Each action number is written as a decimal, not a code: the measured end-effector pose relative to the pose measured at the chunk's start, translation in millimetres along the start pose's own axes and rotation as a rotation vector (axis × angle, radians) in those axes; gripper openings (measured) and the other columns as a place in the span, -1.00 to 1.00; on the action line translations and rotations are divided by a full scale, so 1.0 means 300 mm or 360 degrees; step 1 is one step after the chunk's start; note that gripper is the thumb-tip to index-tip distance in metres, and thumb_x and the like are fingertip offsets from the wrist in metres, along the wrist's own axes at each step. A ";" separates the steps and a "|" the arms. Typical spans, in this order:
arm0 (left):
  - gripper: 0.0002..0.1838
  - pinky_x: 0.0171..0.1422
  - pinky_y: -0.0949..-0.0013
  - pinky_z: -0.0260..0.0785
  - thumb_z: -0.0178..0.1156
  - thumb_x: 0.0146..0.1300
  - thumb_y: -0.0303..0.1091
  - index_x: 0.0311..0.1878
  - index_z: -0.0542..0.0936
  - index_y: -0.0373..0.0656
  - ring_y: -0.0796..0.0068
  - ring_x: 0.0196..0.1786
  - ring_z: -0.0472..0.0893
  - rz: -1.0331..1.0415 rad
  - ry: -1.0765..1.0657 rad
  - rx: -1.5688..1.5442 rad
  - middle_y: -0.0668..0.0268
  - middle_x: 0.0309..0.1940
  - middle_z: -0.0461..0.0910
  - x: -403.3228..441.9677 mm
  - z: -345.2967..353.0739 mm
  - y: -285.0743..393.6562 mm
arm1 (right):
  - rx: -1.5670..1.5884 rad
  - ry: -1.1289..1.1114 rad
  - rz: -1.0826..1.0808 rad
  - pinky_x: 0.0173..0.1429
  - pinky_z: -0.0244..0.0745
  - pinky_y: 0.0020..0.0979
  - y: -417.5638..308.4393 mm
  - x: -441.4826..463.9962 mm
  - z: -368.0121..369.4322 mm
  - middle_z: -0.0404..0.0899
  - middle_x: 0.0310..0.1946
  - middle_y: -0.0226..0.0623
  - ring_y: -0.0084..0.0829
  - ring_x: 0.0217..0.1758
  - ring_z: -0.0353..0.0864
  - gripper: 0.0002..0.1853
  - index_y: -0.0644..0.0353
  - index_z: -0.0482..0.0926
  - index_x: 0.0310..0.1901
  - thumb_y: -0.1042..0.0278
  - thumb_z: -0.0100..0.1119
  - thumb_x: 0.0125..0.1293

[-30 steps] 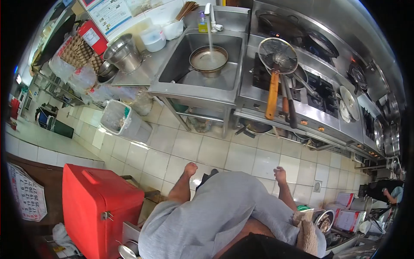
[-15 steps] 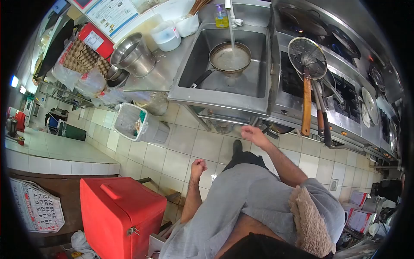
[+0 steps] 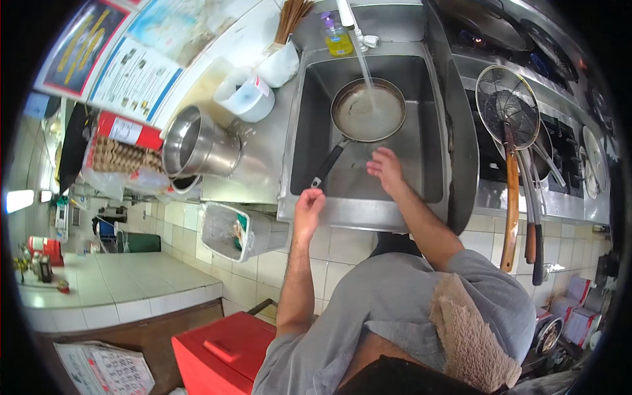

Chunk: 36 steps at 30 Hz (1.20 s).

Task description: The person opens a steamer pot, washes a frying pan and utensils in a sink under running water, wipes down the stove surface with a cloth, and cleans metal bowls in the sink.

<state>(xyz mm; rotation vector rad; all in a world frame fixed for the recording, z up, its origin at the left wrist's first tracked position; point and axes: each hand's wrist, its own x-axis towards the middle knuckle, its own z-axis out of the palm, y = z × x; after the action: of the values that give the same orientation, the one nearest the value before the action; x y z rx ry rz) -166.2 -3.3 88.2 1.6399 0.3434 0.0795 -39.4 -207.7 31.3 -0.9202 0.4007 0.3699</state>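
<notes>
Pan (image 3: 349, 125) (water (image 3: 364, 66) pouring in) lies just beyond right fingers (image 3: 375, 164).

The pan (image 3: 359, 124) and sink (image 3: 355, 209) are viewed from near above by 1 head-worn camera, pointed forward and steeply down.

Sink (image 3: 355, 212) carrying frying pan (image 3: 351, 117); pan sitting toward basin's back edge, handle (image 3: 330, 162) slanting toward front left corner, water (image 3: 364, 71) running into pan. Soap bottle (image 3: 339, 43) standing at sink's back left corner. Steel desk (image 3: 260, 158) adjoining sink's left edge: metal pot (image 3: 199, 145) resting near left edge, white tub (image 3: 252, 104) standing near back edge, white container (image 3: 280, 64) sitting at back right corner, holding brown sticks (image 3: 291, 18). Tiled floor (image 3: 343, 253) bearing grey bin (image 3: 266, 236), standing below desk's front edge.
</notes>
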 end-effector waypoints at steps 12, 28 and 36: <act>-0.59 -0.01 0.27 0.36 0.23 0.01 -0.27 -0.09 0.49 -0.29 0.21 -0.13 0.51 0.0233 -0.0176 0.1460 0.09 -0.12 0.48 0.670 0.119 -0.264 | 0.0294 0.0536 0.0240 -0.01 0.33 0.04 0.090 0.524 -0.062 0.04 0.21 -0.16 -0.04 0.21 0.13 -0.05 -0.03 -0.10 0.27 0.33 0.35 -0.11; -0.80 -0.71 0.43 0.21 0.24 -0.02 -0.38 -0.47 0.39 -0.20 0.55 -0.76 0.38 -0.0891 -0.0965 0.0458 0.35 -0.75 0.38 0.717 0.118 -0.224 | -0.1487 0.0683 -0.1677 0.26 0.17 -0.27 -0.595 0.800 0.097 0.26 0.08 -0.04 -0.13 0.18 0.23 -0.42 0.09 0.32 0.16 0.25 0.24 0.06; -0.80 -0.72 0.46 0.18 0.21 0.01 -0.39 -0.53 0.38 -0.21 0.57 -0.78 0.36 -0.0876 -0.0935 0.0450 0.37 -0.78 0.36 0.717 0.113 -0.239 | -0.1729 0.0162 -0.1395 0.16 0.32 -0.32 -0.717 1.004 0.166 0.31 0.09 -0.19 -0.21 0.10 0.36 -0.39 0.00 0.30 0.18 0.30 0.26 0.04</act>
<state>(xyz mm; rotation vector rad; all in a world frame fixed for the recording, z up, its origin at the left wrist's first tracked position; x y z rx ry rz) 34.4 26.0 -18.7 1.7030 0.3462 -0.8820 331.1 -245.0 60.7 -2.0567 -0.1898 -0.3320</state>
